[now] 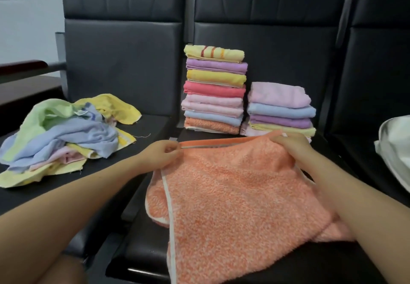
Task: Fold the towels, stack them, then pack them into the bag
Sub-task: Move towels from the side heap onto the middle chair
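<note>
While you hold the orange towel (241, 197) across the dark seat (288, 261) in the lower centre of the frame, both your hands sit at its far edge. Your left hand (163, 154) pinches the upper left corner between thumb and curled fingers. Your right hand (292, 145) grips the upper right corner, fingers curled over the cloth. The far edge is drawn straight between them. The towel's left side is folded, with a white-trimmed border running down it; the lower part hangs toward you over the seat front.

Behind the towel, centre frame, the tall stack (214, 90) of folded towels stands against the seat back, a yellow striped one on top. Just right of it stands the short stack (280, 110), pink on top, its lowest layers touching the orange towel's far edge or hidden by it; which, you cannot tell from this view.

At left of the frame, the loose pile (64, 137) of unfolded towels, green, blue, yellow and pink, lies on the neighbouring seat (124, 173). At the right edge, a white bag (397, 148) shows only in part.
</note>
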A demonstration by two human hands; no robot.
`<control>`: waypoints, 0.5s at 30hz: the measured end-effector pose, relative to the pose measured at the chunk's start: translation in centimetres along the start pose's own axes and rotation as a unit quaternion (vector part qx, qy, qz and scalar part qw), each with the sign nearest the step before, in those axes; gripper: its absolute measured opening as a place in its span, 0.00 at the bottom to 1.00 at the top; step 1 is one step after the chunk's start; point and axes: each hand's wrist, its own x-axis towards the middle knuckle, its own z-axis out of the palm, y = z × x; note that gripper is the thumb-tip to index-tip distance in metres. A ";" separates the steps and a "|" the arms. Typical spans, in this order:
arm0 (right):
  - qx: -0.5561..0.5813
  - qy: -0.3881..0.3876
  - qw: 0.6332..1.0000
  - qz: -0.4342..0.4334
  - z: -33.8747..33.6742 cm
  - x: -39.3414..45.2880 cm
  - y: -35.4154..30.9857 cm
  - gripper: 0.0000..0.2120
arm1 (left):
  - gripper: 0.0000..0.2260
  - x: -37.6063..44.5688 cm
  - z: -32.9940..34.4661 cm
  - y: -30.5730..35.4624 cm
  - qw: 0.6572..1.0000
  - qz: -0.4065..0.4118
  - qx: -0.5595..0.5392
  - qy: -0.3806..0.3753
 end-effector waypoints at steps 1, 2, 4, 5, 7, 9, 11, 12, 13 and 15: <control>0.028 0.016 0.999 0.011 -1.0 -0.4 -0.1 0.15 | 0.11 -0.2 0.1 0.5 1.000 0.015 -0.003 0.011; 0.054 0.025 0.998 0.017 -1.9 -0.9 -0.2 0.17 | 0.10 -0.4 0.2 1.0 0.999 0.032 -0.007 0.022; 0.088 0.036 0.995 0.025 -3.4 -2.1 0.0 0.16 | 0.11 -0.8 0.5 2.2 0.997 0.060 -0.010 0.039; 0.100 0.042 0.994 0.029 -3.9 -2.7 0.1 0.15 | 0.11 -1.0 0.6 2.8 0.996 0.073 -0.011 0.049; 0.120 0.056 0.991 0.036 -4.9 -4.0 0.0 0.09 | 0.10 -1.3 0.5 3.9 0.993 0.092 -0.009 0.075; 0.138 0.064 0.988 0.030 -5.9 -4.8 -1.0 0.03 | 0.10 -1.6 -0.3 4.9 0.989 0.103 0.013 0.104; 0.148 0.065 0.987 0.017 -6.7 -5.7 -3.0 0.03 | 0.09 -1.9 -1.8 5.5 0.981 0.122 0.060 0.139; 0.150 0.064 0.987 0.009 -7.0 -6.1 -4.1 0.03 | 0.09 -2.1 -2.6 5.9 0.976 0.125 0.074 0.161; 0.154 0.065 0.986 -0.004 -7.4 -6.6 -5.4 0.05 | 0.09 -2.3 -3.4 6.3 0.972 0.125 0.082 0.184; 0.163 0.077 0.983 -0.042 -8.1 -7.5 -8.0 0.11 | 0.10 -2.5 -4.9 7.5 0.964 0.120 0.090 0.218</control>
